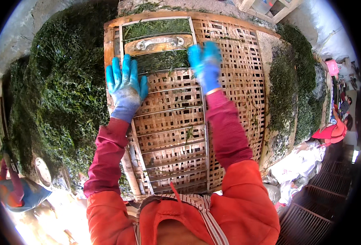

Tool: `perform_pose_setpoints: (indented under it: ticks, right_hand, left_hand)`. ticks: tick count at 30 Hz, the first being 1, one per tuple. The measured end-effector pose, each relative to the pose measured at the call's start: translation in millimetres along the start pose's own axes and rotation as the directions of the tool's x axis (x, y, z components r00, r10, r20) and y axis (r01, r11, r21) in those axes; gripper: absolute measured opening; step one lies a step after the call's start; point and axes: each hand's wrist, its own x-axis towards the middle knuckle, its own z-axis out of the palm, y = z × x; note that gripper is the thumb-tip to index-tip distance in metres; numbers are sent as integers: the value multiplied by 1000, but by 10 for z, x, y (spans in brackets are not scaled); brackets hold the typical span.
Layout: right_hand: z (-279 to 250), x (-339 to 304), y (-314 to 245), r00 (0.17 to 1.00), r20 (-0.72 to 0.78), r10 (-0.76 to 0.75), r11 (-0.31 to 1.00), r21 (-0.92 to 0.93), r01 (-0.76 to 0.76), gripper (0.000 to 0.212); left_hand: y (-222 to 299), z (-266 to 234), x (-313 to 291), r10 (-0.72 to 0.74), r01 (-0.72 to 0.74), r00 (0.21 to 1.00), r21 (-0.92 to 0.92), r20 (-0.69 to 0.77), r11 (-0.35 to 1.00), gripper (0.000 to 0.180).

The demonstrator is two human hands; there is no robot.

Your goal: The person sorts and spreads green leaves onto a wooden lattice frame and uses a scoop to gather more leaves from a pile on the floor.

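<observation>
Texts, labels, brands, numbers, signs: none legible.

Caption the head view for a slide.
Blue-gloved left grip and right grip near a silver-handled brown wooden block amid dark green leafy strands.

Left hand (126, 90) gloved, palm down, fingers (126, 68) splayed; right hand (208, 67) farther forward, motion-blurred; both forearms (228, 126) outstretched.
</observation>
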Motion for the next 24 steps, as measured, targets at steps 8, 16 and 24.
perform_pose_setpoints:
  ticks: [8,16,24]
  right_hand:
    - [-64,-158,-480,550,388,-739,534,-160,830,94]
    - [323,397,-470,795,327,-511,658,-447,607,107]
    - [-168,-280,-194,711,394,-582,622,-347,702,37]
  left_hand:
    - [-64,50,-88,-79,69,995,-148,-57,987,73]
    - [42,87,-13,-75,82,977,-26,200,996,48]
    - [37,380,-221,74,-242,955,606,289,758,42]
